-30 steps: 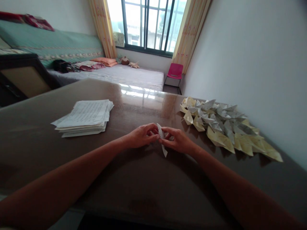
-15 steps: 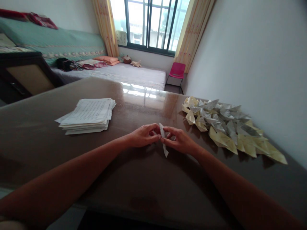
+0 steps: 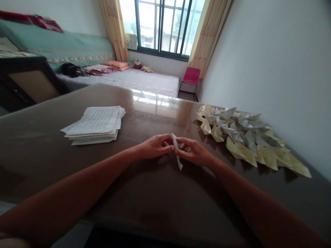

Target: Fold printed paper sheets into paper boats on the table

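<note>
A narrow folded piece of printed paper [image 3: 178, 159] stands on edge between my two hands above the dark brown table [image 3: 155, 199]. My left hand [image 3: 154, 146] pinches its left side with thumb and fingers closed. My right hand [image 3: 194, 152] pinches its right side, fingers curled. The paper's lower tip points down toward the tabletop, just in front of my hands.
A stack of printed sheets [image 3: 95, 124] lies to the left. A heap of several folded paper boats [image 3: 248, 136] runs along the right side by the white wall. Beyond the table are a bed [image 3: 124, 77], a pink chair [image 3: 190, 76] and a window [image 3: 161, 26].
Both hands stay pinched on the folded paper at the same spot. The view has shifted slightly, so the sheets and boats sit a little further right in the picture.
</note>
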Available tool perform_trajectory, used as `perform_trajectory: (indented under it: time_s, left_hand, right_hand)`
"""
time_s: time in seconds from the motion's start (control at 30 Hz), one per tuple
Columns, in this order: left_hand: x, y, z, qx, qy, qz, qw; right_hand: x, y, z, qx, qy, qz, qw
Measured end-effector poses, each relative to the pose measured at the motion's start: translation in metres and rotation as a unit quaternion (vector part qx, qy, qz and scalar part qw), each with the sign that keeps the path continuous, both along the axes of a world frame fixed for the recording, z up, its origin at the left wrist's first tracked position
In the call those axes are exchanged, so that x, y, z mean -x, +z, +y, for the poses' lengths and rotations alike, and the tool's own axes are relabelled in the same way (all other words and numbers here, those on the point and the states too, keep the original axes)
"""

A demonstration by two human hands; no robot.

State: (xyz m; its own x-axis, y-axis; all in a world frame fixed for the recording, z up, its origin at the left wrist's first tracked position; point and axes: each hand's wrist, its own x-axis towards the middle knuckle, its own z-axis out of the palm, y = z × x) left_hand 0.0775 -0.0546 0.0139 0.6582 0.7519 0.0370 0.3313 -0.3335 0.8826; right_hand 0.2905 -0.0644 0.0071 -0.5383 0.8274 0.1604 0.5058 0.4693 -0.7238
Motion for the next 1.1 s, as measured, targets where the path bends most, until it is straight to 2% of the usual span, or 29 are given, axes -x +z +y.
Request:
perform_trajectory:
  time_s: [0.13, 0.23, 0.43, 0.57, 0.73, 0.9, 1.1]
  left_hand:
    - [-0.001, 0.000, 0.000, -0.021, 0.004, -0.007, 1.000]
    - [-0.002, -0.002, 0.000, -0.043, 0.033, 0.003, 0.999]
    - [-0.018, -0.008, -0.011, -0.113, 0.148, 0.087, 0.979]
    - [-0.028, -0.014, -0.017, -0.138, 0.190, 0.095, 0.967]
    - [-0.031, -0.019, -0.018, -0.169, 0.176, 0.060, 0.968]
    - [-0.029, -0.022, -0.012, -0.173, 0.181, 0.042, 0.967]
    - [-0.024, -0.025, 0.001, -0.174, 0.192, 0.112, 0.959]
  right_hand:
    - [-0.001, 0.000, 0.001, 0.000, -0.002, 0.000, 1.000]
    - [0.000, 0.000, 0.000, -0.012, 0.000, -0.021, 1.000]
    - [0.012, 0.003, -0.014, -0.139, -0.055, -0.119, 0.982]
    - [0.018, 0.003, -0.020, -0.177, -0.079, -0.142, 0.971]
    - [0.015, -0.002, -0.012, -0.140, -0.137, -0.114, 0.974]
    - [0.013, -0.004, -0.006, -0.134, -0.105, -0.112, 0.979]
    - [0.009, -0.014, 0.000, -0.125, -0.130, -0.139, 0.974]
